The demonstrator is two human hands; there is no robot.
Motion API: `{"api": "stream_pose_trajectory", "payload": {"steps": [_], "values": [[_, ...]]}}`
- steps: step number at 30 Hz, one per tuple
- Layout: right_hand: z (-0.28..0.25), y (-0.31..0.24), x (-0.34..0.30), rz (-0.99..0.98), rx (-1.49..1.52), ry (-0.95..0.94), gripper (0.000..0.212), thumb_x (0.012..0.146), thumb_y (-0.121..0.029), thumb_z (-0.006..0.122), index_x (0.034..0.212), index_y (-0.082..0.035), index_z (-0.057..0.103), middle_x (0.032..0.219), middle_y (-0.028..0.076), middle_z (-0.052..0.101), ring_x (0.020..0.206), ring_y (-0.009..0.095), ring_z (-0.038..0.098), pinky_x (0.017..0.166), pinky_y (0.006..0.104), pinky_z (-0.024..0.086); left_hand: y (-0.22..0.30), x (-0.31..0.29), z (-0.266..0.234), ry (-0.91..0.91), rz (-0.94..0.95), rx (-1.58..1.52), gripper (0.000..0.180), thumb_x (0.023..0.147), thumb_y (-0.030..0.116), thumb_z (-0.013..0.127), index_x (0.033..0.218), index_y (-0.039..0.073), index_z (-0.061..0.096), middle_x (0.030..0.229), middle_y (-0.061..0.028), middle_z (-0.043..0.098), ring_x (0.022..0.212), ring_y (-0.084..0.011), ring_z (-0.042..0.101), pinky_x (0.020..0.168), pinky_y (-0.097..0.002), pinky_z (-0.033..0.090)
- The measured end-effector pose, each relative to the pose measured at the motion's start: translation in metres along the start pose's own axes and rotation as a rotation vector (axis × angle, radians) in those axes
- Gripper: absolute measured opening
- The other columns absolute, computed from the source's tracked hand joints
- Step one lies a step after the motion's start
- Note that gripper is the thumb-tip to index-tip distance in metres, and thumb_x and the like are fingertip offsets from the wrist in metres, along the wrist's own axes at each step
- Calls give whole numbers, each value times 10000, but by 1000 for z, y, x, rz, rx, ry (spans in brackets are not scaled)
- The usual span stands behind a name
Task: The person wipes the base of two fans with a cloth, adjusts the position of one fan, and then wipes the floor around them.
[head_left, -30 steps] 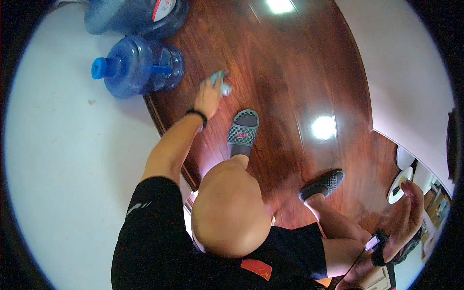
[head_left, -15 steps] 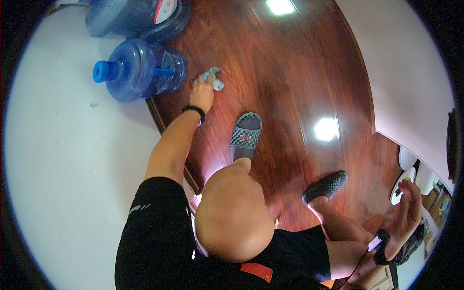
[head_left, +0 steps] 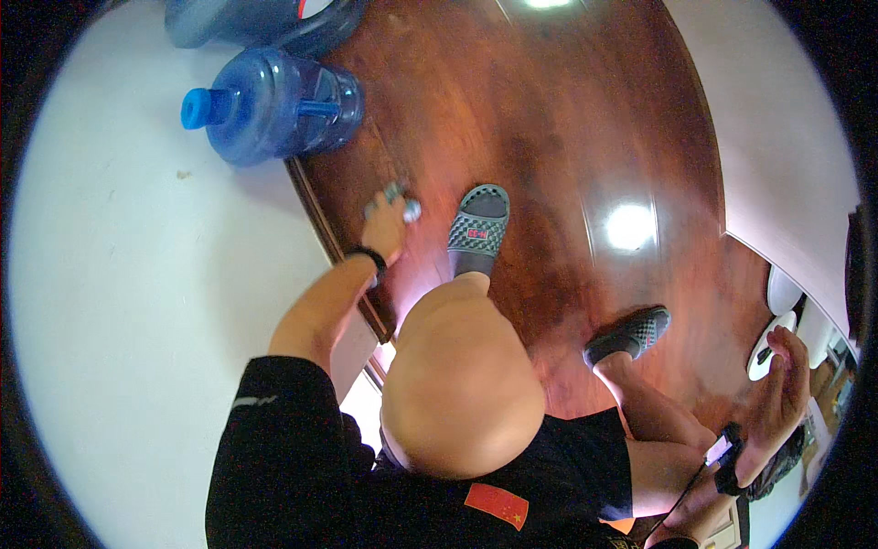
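Observation:
My left hand [head_left: 386,226] is down on the dark reddish-brown wooden floor [head_left: 540,128]. Its fingers close over a crumpled pale cloth [head_left: 411,210] pressed against the boards, and most of the cloth lies under them. Blur hides its details. Close to that hand is my slippered left foot, in a grey patterned slide [head_left: 480,224]. My right hand [head_left: 777,403] is raised at the far right by my bent leg; its fingers are loosely apart with nothing in them. A phone-like device with a lit screen [head_left: 719,448] sits at the right wrist.
Ahead of my left hand, a blue clear water jug [head_left: 274,105] lies on its side against the white wall [head_left: 128,274], with another big jug [head_left: 265,23] beyond. A second slide [head_left: 631,336] is on my right foot. A white curved panel [head_left: 768,119] bounds the right side.
My left hand has drawn the cloth back over the floor, toward my body and away from the jugs. The view has shifted slightly. My right hand stays raised.

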State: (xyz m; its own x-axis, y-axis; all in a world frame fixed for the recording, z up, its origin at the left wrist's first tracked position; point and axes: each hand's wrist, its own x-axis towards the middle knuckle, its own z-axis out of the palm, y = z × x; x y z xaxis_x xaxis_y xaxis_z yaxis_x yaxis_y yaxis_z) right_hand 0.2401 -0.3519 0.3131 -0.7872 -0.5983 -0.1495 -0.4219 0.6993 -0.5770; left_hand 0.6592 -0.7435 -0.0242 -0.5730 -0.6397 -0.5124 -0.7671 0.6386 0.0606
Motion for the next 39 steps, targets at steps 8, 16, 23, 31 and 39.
{"api": "stream_pose_trajectory", "payload": {"steps": [8, 16, 23, 31, 39], "values": [[0, -2, -7, -9, -19, -3, 294, 1029, -133, 517, 1222, 61, 625, 1170, 162, 669, 1092, 254, 633, 1002, 368, 473, -12, -130, 120, -71, 426, 262, 314, 912, 219, 579, 1179, 56, 609, 1290, -250, 494, 1046, -451, 570, 864, -526, 526], [4, -7, -14, -51, -91, -25, 320, 1034, -184, 523, 1223, 54, 627, 1170, 152, 672, 1079, 253, 630, 987, 375, 476, 31, -48, 24, 49, 242, -62, 295, 888, 98, 558, 1170, 156, 621, 1195, -226, 506, 979, -446, 596, 812, -509, 571], [8, 8, -6, 117, 27, -44, 336, 1040, -245, 532, 1221, 17, 639, 1162, 118, 689, 1067, 218, 633, 963, 337, 482, -41, 56, -29, 288, -275, -100, 298, 970, 156, 523, 1261, 129, 580, 1161, -249, 505, 987, -483, 591, 807, -541, 530], [13, -6, -4, 93, -43, -78, 360, 1036, -268, 527, 1228, 17, 635, 1142, 132, 693, 1073, 240, 635, 973, 345, 475, 0, -76, 26, 113, 24, -48, 303, 907, 77, 527, 1205, 75, 582, 1203, -235, 476, 1037, -470, 578, 837, -543, 559], [17, -9, 3, 61, -135, -137, 365, 1017, -282, 554, 1202, 21, 637, 1160, 137, 689, 1086, 254, 638, 988, 365, 475, -79, 31, -22, 275, -331, -53, 250, 926, 75, 530, 1148, 14, 629, 1253, -306, 514, 964, -461, 636, 872, -528, 544]]}}
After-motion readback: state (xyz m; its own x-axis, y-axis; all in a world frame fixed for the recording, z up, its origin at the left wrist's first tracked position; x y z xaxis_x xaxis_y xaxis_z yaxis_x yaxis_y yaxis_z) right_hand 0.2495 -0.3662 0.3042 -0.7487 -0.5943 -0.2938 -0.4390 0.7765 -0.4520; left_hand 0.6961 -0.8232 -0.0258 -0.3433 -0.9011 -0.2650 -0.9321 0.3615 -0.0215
